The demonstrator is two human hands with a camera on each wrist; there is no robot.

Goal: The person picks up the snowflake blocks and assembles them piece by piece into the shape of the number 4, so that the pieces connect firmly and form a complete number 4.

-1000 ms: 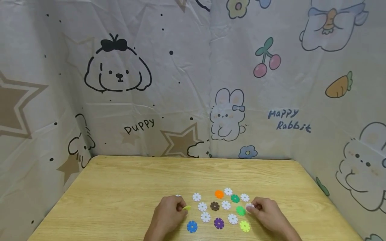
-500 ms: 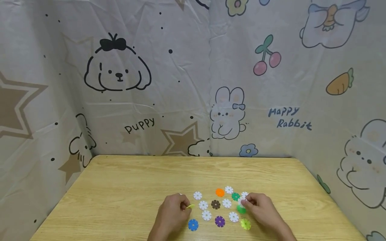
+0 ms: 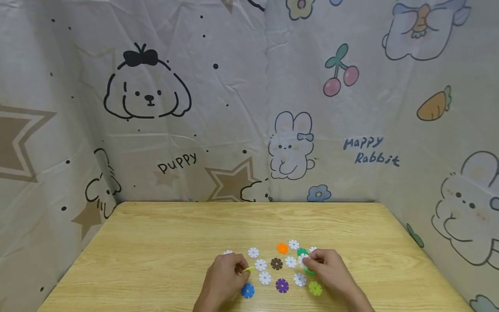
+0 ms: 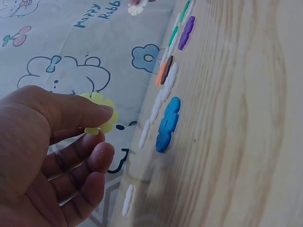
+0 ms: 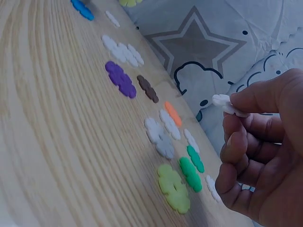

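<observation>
Between thumb and fingers, my left hand point(image 3: 223, 278) pinches a yellow notched snowflake disc point(image 4: 111, 124), seen nearly edge-on in the head view. It is held above the table, up and left of a blue disc point(image 3: 247, 290). My right hand point(image 3: 334, 274) pinches a white notched disc point(image 5: 221, 100) by its edge. In the head view that white disc overlaps a bright green disc point(image 5: 190, 174) and sits just below a dark green one point(image 3: 302, 251). A gap with several discs lies between the two hands.
Several flat discs lie on the wooden table point(image 3: 163, 234): brown point(image 3: 277, 263), orange point(image 3: 282, 248), purple point(image 3: 282, 286), yellow-green point(image 3: 315, 288) and several white ones point(image 3: 264, 278). A printed cloth point(image 3: 226, 108) hangs behind the table's far edge.
My right hand has carried the white disc left, from beside the bright green disc to over it. My left hand has shifted slightly right with the yellow disc. The head view has tilted a little.
</observation>
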